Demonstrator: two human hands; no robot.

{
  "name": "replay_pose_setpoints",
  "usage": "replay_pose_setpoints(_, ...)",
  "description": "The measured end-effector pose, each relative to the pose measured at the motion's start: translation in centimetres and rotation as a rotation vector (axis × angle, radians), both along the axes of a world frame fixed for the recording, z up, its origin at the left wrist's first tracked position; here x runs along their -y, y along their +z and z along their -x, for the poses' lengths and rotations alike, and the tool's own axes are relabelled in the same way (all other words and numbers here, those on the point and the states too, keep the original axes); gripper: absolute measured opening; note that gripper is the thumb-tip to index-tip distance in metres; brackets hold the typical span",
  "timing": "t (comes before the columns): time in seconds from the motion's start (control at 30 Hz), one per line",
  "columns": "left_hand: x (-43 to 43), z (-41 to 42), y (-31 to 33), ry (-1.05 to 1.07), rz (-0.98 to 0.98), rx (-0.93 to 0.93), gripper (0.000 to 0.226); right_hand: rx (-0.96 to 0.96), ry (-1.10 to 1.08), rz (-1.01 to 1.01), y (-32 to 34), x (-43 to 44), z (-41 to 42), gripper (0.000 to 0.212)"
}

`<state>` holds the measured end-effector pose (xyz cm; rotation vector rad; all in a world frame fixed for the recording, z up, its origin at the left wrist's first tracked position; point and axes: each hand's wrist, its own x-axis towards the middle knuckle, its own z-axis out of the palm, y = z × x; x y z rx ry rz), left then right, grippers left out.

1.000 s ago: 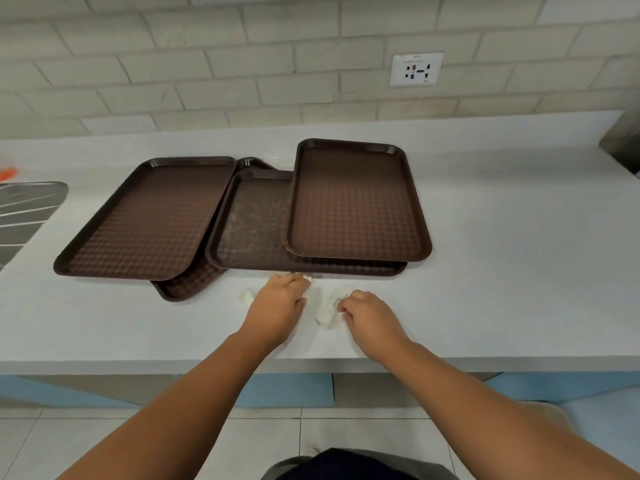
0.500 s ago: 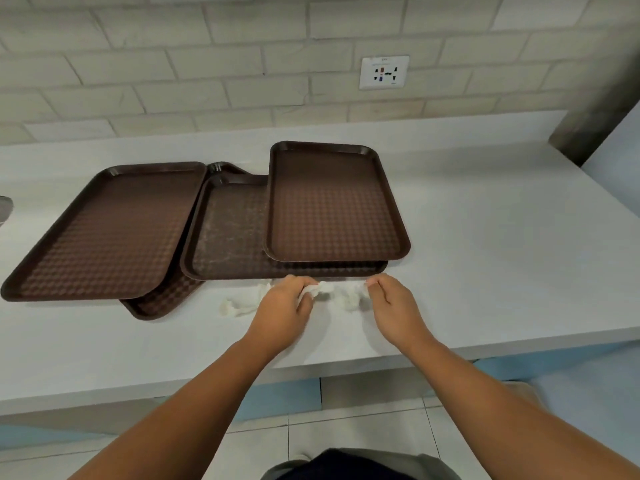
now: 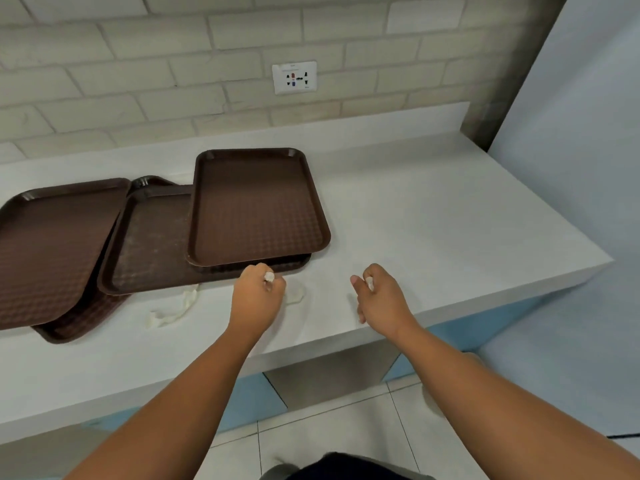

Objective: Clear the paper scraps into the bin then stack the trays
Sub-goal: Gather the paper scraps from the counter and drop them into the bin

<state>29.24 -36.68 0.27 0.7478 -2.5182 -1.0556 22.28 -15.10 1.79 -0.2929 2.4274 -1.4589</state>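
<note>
White counter [image 3: 433, 220]: left hand [image 3: 258, 299], right hand [image 3: 381, 299] pinch scraps [image 3: 269, 276].

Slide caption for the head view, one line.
Left hand and right hand each grip a white paper scrap over the counter; more scraps lie before overlapping brown trays.

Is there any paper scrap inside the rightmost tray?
No, the rightmost tray shows only its bare brown floor; a paper scrap lies on the counter in front.
</note>
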Motion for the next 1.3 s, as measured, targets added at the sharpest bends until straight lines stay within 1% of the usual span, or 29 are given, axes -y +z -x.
replay_pose_setpoints(0.07, -0.5, 0.2, -1.1, -0.027, 0.207, -0.006, 0.014, -0.064, -0.005, -0.061, 0.1, -2.0, 0.3, 0.023)
replay_pose_setpoints(0.13, -1.0, 0.0, -2.3, -0.081, 0.354, 0.049, 0.01, -0.08, -0.027, -0.038, 0.3, -3.7, 0.5, 0.031)
replay_pose_setpoints(0.2, -1.6, -0.2, -3.7, -0.114, 0.435, 0.153, 0.014, -0.069, -0.047, -0.004, 0.3, -5.4, 0.7, 0.041)
replay_pose_setpoints(0.27, -2.6, -0.3, -4.4, -0.137, 0.468, 0.205, 0.012, -0.041, -0.065, 0.033, 0.1, -6.9, 0.8, 0.048)
replay_pose_setpoints(0.37, -4.6, 0.1, -4.2, -0.174, 0.378, 0.18, 0.013, 0.008, -0.08, 0.074, 0.1, -9.3, 0.7, 0.05)
replay_pose_setpoints(0.43, -6.7, 0.8, -2.8, -0.185, 0.199, 0.146, 0.015, 0.054, -0.093, 0.104, 0.0, -11.3, 0.6, 0.051)
replay_pose_setpoints(0.5, -9.4, 2.0, -0.8, -0.175, -0.017, 0.127, 0.008, 0.106, -0.111, 0.14, -0.2, -13.6, 0.8, 0.052)
replay_pose_setpoints(0.57, -12.6, 3.4, 0.9, -0.184, -0.198, 0.067, 0.003, 0.092, -0.111, 0.114, -0.4, -16.0, 1.0, 0.05)
replay_pose_setpoints(0.63, -16.2, 4.8, 1.8, -0.231, -0.352, 0.039, 0.006, 0.032, -0.107, 0.05, -0.8, -18.5, 1.4, 0.049)
replay_pose_setpoints(0.67, -18.0, 5.4, 1.9, -0.265, -0.401, 0.044, 0.012, 0.012, -0.114, 0.034, -0.8, -19.7, 1.5, 0.049)
replay_pose_setpoints(0.7, -19.8, 5.9, 2.0, -0.302, -0.429, 0.054, 0.027, 0.008, -0.121, 0.041, -1.0, -20.9, 1.7, 0.05)
replay_pose_setpoints(0.77, -23.3, 6.9, 1.9, -0.359, -0.475, 0.088, 0.054, 0.038, -0.16, 0.07, -1.0, -23.5, 1.9, 0.051)
replay_pose_setpoints(0.8, -24.9, 7.5, 1.6, -0.385, -0.493, 0.098, 0.06, 0.058, -0.193, 0.081, -0.9, -24.8, 2.0, 0.051)
replay_pose_setpoints(0.87, -28.0, 8.5, 0.5, -0.429, -0.52, 0.123, 0.065, 0.08, -0.25, 0.114, -1.2, -27.4, 2.0, 0.053)
replay_pose_setpoints(0.93, -30.8, 9.4, -1.0, -0.438, -0.54, 0.157, 0.071, 0.121, -0.309, 0.137, -2.6, -29.9, 2.4, 0.053)
replay_pose_setpoints(1.0, -33.2, 10.1, -3.0, -0.452, -0.596, 0.231, 0.07, 0.209, -0.376, 0.194, -4.7, -32.0, 2.9, 0.05)
replay_pose_setpoints(1.1, -36.5, 10.8, -7.1, -0.484, -0.616, 0.398, 0.058, 0.302, -0.48, 0.215, -8.7, -35.0, 3.5, 0.038)
replay_pose_setpoints(1.2, -39.1, 11.2, -12.5, -0.502, -0.539, 0.575, 0.059, 0.378, -0.589, 0.181, -13.6, -37.3, 4.3, 0.034)
replay_pose_setpoints(1.3, -41.2, 12.3, -18.3, -0.641, -0.392, 0.696, 0.063, 0.404, -0.61, 0.086, -18.6, -38.8, 5.1, 0.029)
